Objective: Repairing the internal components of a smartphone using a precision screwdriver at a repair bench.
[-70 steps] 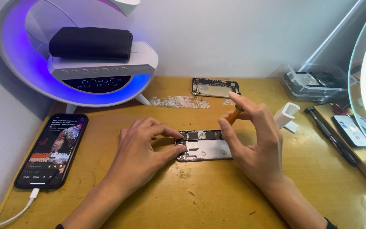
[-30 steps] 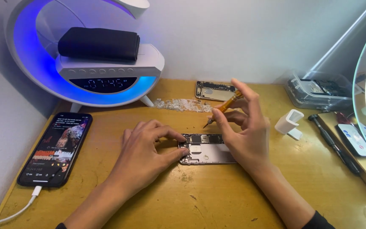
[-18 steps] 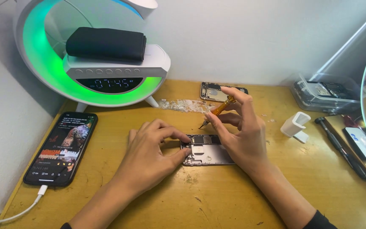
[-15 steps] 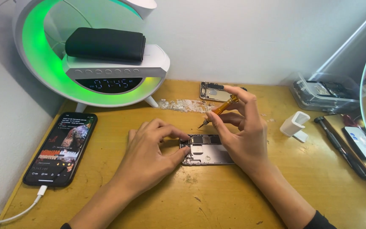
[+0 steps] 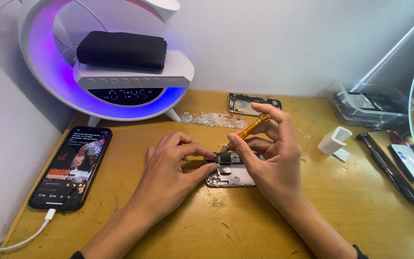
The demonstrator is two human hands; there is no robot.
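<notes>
An opened phone body [image 5: 231, 175] lies flat near the middle of the wooden desk [image 5: 350, 206]. My left hand [image 5: 171, 170] presses on its left end, fingertips pinching the top left corner. A slim orange screwdriver [image 5: 247, 130] is gripped in my right hand [image 5: 269, 160], tilted, with its tip down on the upper part of the phone body. My right palm covers the right side of the phone body.
A ring-shaped lamp clock [image 5: 106, 72] glowing violet-blue, with a black pouch [image 5: 120, 49] on it, stands at back left. A charging phone [image 5: 73, 165] lies left. Another phone shell [image 5: 252, 103], a white block [image 5: 334, 141], a clear box [image 5: 370, 103] and dark tools [image 5: 386, 165] are right.
My right hand brought the screwdriver down from an upright hold until its tip met the phone body. The lamp's glow went from blue to green to violet. The view shifted slightly.
</notes>
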